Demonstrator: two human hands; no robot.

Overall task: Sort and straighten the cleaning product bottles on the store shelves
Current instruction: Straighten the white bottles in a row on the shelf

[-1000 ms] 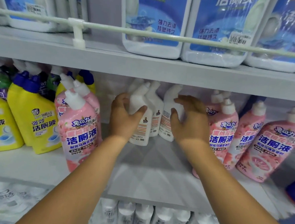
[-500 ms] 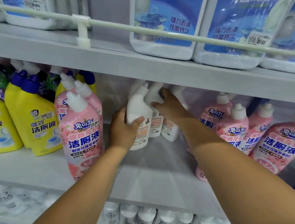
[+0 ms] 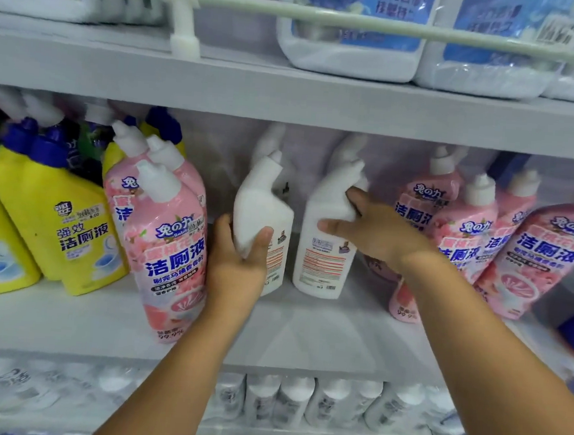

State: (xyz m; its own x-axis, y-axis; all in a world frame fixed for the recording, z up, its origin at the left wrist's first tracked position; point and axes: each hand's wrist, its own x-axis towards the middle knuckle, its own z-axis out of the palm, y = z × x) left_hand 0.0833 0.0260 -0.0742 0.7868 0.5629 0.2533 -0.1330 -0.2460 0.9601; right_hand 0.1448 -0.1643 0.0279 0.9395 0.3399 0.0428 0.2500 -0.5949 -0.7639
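On the middle shelf (image 3: 303, 338) each hand grips one white angled-neck toilet cleaner bottle; the left hand (image 3: 237, 265) has its fingers and thumb curled round the lower body of the left white bottle (image 3: 262, 208), and the right hand (image 3: 373, 234) has its thumb across the front and fingers wrapped behind the shoulder of the right white bottle (image 3: 325, 241); both bottles stand on the shelf, set back from its front edge, with a gap between them and their printed back labels facing outward. To the left the pink bottles (image 3: 170, 242) and yellow bottles (image 3: 58, 220) lean at angles; the pink row on the right (image 3: 470, 228) tilts too; more white necks show behind the two held. Judged from this, the work is at an early-to-middle point; the white pair looks near upright but unturned and not pulled forward, and the leaning rows on both sides remain unstraightened.
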